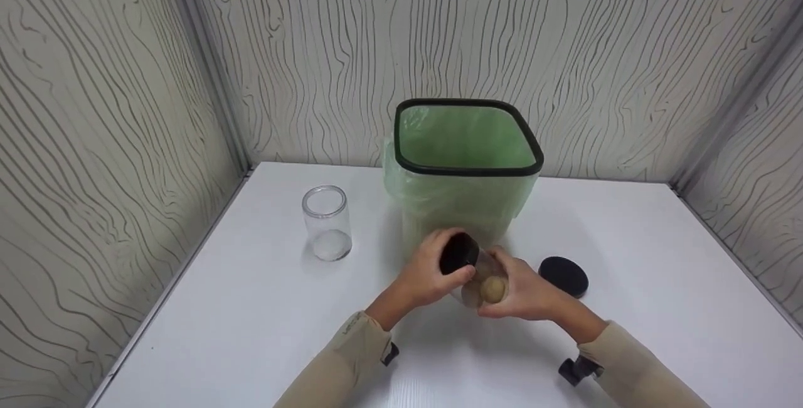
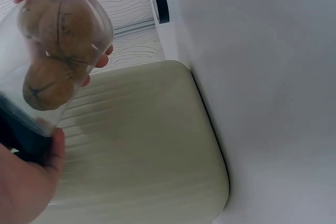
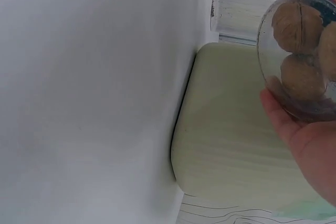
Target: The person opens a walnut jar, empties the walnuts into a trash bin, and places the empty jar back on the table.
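Both hands hold a clear jar [image 1: 465, 297] tilted in front of the bin. My left hand [image 1: 426, 275] grips its black lid [image 1: 458, 253], fingers over the far side and thumb on the near side. My right hand [image 1: 526, 290] wraps round the lower end of the jar. Several brown walnuts [image 2: 48, 84] lie inside, seen through the wall in the left wrist view. In the right wrist view, the round base faces the camera, with walnuts [image 3: 298, 27] behind it.
A pale bin [image 1: 461, 201] with a green liner and black rim stands behind the hands. To the left, an uncovered, empty glass jar [image 1: 327, 223] stands upright on the white table [image 1: 251, 326]. A second black lid [image 1: 563, 276] lies beside the right hand. Patterned walls enclose the table.
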Tool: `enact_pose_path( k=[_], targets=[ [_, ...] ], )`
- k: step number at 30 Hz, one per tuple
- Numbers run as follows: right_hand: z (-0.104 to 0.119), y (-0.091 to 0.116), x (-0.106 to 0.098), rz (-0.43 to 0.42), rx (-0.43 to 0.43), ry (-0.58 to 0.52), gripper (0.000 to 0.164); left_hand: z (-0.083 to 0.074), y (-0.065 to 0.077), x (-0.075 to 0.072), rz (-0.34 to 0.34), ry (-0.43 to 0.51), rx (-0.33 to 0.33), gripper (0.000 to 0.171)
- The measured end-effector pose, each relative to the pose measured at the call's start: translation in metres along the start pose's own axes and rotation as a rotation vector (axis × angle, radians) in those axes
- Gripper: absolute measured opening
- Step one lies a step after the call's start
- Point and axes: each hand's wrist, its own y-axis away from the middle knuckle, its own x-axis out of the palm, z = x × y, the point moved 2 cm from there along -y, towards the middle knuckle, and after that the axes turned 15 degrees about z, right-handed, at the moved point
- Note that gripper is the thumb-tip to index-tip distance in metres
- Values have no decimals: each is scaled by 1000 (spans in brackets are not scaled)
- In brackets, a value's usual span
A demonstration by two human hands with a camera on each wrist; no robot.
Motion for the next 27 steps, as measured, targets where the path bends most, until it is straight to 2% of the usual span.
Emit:
enact_pose_path(
  k=[9, 13, 18, 21, 27],
  targets=[
    [0, -2, 2, -46, -2, 108, 88, 1, 0, 3, -22, 42, -76, 64],
    [-2, -3, 3, -82, -3, 167, 93, 2, 0, 4, -29, 64, -140, 70],
    [-4, -2, 4, -78, -33, 186, 92, 0, 1, 5, 2, 74, -197, 77],
    [-4, -1, 3, -64, -40, 151, 90, -3, 2, 3, 36, 67, -181, 78],
    [-1, 3, -2, -18, -13, 41, 87, -4, 5, -4, 110, 68, -82, 82]
  ],
)
